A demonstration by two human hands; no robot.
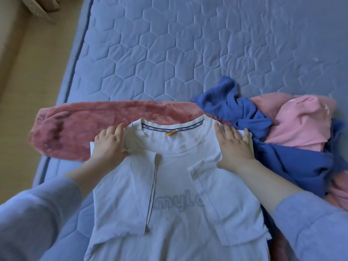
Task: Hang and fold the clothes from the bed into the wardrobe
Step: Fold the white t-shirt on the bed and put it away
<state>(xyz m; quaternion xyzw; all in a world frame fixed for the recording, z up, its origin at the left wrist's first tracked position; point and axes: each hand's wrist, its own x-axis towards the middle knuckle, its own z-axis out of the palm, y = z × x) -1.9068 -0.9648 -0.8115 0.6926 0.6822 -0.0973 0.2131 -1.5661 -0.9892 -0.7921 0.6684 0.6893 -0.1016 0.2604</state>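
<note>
Pressing flat on a white T-shirt [175, 194] with straight, slightly spread fingers, pinching nothing: left hand [110, 143] on one shoulder, right hand [235, 146] on the other. Spread out on the blue quilted bed [169, 44], sleeves folded inward. Just behind the collar, a dusty-pink fleece garment [84, 117]; heaped to the right, blue cloth [244, 113] and pale pink clothing [301, 125]

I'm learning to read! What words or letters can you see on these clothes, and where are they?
"myL": big grey letters on the chest of the white T-shirt, showing between its folded-in sides; the letters on either side are partly covered.
Neck tape: a small word repeated along it, too small to read.
Orange tab: no readable text.
No other text can be made out.
</note>
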